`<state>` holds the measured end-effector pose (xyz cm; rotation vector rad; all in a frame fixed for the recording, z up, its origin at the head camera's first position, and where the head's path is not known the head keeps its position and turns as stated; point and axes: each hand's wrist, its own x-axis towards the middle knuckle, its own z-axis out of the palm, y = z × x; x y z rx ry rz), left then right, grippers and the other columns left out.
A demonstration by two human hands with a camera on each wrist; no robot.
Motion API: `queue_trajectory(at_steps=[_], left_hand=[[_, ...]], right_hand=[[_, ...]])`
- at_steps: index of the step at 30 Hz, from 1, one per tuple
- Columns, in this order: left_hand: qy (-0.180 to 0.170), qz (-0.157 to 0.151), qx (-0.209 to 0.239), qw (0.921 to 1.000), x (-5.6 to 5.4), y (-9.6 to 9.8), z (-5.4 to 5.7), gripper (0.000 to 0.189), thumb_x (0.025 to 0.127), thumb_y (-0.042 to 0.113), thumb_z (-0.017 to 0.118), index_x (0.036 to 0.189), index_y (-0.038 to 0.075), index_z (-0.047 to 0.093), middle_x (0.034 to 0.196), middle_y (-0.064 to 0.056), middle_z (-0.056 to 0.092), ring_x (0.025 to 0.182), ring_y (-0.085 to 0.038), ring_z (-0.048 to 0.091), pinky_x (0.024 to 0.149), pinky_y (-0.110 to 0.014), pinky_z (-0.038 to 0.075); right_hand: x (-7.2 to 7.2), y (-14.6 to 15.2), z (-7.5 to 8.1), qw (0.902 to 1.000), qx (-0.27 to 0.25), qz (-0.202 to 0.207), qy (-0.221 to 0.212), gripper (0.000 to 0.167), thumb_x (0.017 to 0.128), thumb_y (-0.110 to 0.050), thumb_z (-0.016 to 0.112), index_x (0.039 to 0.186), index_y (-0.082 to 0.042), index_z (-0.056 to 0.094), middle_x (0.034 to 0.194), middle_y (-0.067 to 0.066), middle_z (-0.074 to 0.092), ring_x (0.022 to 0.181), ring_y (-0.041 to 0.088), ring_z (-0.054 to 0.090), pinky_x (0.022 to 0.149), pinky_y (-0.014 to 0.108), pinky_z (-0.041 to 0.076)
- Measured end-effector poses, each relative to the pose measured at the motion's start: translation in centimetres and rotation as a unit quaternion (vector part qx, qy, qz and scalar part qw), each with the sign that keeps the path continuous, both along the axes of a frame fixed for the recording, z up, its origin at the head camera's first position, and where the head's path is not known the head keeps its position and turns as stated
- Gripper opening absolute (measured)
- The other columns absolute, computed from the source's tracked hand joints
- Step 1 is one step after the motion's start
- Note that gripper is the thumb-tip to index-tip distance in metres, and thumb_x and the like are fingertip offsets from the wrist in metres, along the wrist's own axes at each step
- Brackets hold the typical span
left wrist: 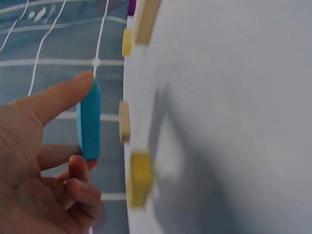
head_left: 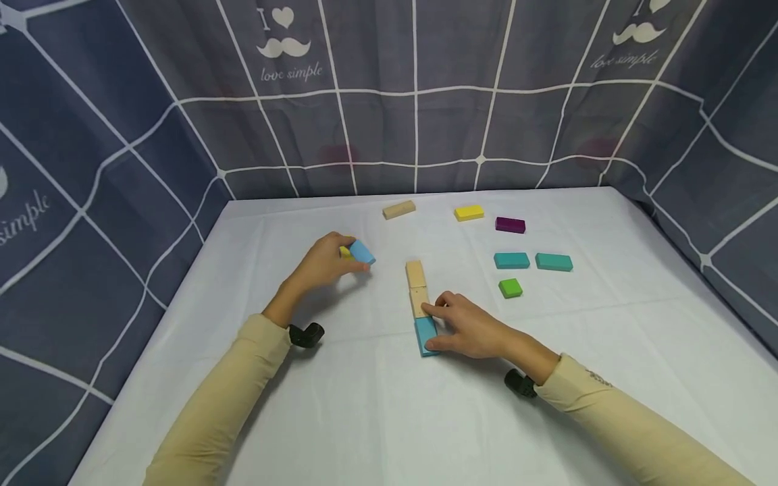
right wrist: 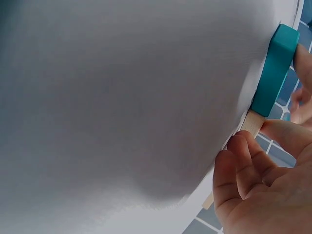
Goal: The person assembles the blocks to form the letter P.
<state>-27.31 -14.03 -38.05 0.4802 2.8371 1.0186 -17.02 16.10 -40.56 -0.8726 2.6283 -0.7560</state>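
Observation:
My left hand [head_left: 328, 260] pinches a light blue block [left wrist: 89, 122] between thumb and fingertips, raised over the white cloth. Close by, partly hidden by that hand in the head view, a yellow block [left wrist: 140, 180] rests on the cloth. A straight row lies in the middle: two plain wooden blocks [head_left: 416, 273] end to end, then a blue block [head_left: 427, 337] at the near end. My right hand [head_left: 471, 327] rests at this row's right side. Its thumb touches the blue block and its index fingertip touches the nearer wooden block.
Toward the back lie a wooden block [head_left: 399, 210], a yellow block [head_left: 469, 213] and a purple block [head_left: 510, 225]. On the right are two teal blocks [head_left: 512, 260] and a small green block [head_left: 510, 288]. Dark checked curtains [head_left: 377, 128] enclose the white table [head_left: 340, 412].

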Motion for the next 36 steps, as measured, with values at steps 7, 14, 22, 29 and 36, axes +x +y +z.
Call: queue_trajectory(at_steps=[7, 14, 22, 29, 36], left_hand=[[-0.016, 0.006, -0.008, 0.9998, -2.3, 5.0, 0.2, 0.074, 0.083, 0.036, 0.080, 0.139, -0.004, 0.053, 0.135, -0.018, 0.055, 0.118, -0.031, 0.053, 0.099, -0.044, 0.044], [-0.059, -0.008, -0.003, 0.9982, -4.1, 6.5, -1.2, 0.072, 0.084, 0.034, 0.080, 0.140, -0.002, 0.052, 0.139, -0.016, 0.054, 0.127, -0.028, 0.049, 0.103, -0.041, 0.041], [-0.075, -0.041, -0.002, 0.9963, -4.7, 7.2, -1.8, 0.070, 0.086, 0.031, 0.078, 0.142, -0.001, 0.051, 0.144, -0.017, 0.049, 0.135, -0.030, 0.042, 0.109, -0.042, 0.035], [-0.064, -0.056, -0.017, 0.9962, -5.1, 7.9, -2.3, 0.071, 0.088, 0.030, 0.076, 0.145, 0.000, 0.047, 0.148, -0.020, 0.043, 0.135, -0.031, 0.041, 0.110, -0.041, 0.033], [-0.065, -0.063, -0.026, 0.9956, -4.9, 8.3, -2.4, 0.069, 0.089, 0.028, 0.075, 0.145, -0.001, 0.047, 0.148, -0.020, 0.042, 0.137, -0.032, 0.039, 0.112, -0.041, 0.031]], right_hand=[[-0.1, -0.3, -0.1, 1.0000, -0.001, 0.003, -0.007, 0.073, 0.089, -0.041, 0.073, 0.146, -0.003, 0.047, 0.123, 0.008, 0.051, 0.106, 0.020, 0.047, 0.092, 0.038, 0.044], [0.0, -0.5, 0.0, 1.0000, 0.000, 0.002, -0.008, 0.073, 0.089, -0.040, 0.073, 0.146, -0.004, 0.047, 0.123, 0.007, 0.051, 0.106, 0.018, 0.046, 0.092, 0.038, 0.044], [-0.1, -0.4, 0.2, 1.0000, 0.006, 0.005, -0.005, 0.073, 0.089, -0.041, 0.073, 0.147, -0.004, 0.047, 0.123, 0.006, 0.051, 0.105, 0.017, 0.046, 0.091, 0.036, 0.044], [0.0, -0.1, 0.2, 1.0000, 0.003, 0.000, -0.004, 0.073, 0.089, -0.040, 0.074, 0.146, -0.003, 0.047, 0.122, 0.007, 0.052, 0.104, 0.018, 0.046, 0.090, 0.037, 0.044], [0.1, 0.0, 0.1, 1.0000, 0.002, 0.001, 0.001, 0.073, 0.089, -0.040, 0.073, 0.145, -0.002, 0.047, 0.124, 0.008, 0.052, 0.105, 0.019, 0.047, 0.092, 0.038, 0.044]])
